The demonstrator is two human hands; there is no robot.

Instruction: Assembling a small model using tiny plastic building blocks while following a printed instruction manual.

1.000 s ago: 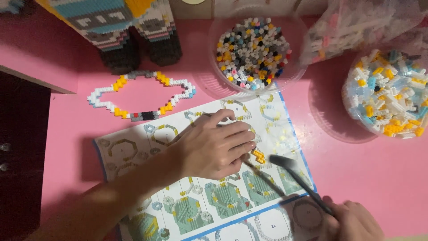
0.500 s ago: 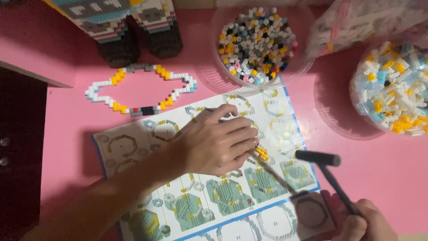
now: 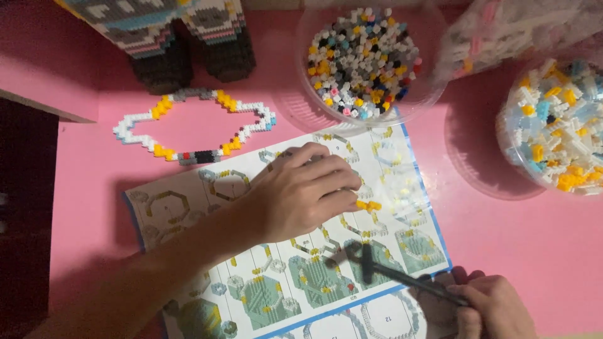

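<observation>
Mid-build: left hand (image 3: 301,198) presses a yellow brick strip (image 3: 367,205) onto the instruction sheet (image 3: 188,207), fingers curled. Right hand (image 3: 493,307) grips a small black hammer (image 3: 389,273). Next probably needs careful tapping.

table (image 3: 540,251): pink | brick ring (image 3: 195,129): white, yellow, grey | tool (image 3: 402,279): black | booklet (image 3: 276,295): green-grey diagrams

A printed instruction sheet (image 3: 402,182), white with a blue border and rows of small grey, green and yellow diagrams, lies flat on the pink surface (image 3: 534,251) directly under the left hand (image 3: 301,194) and reaches to the right hand (image 3: 496,307) at its lower edge. A crumpled clear plastic bag (image 3: 509,31) of pale bricks lies well beyond both hands, at the far right.
</observation>
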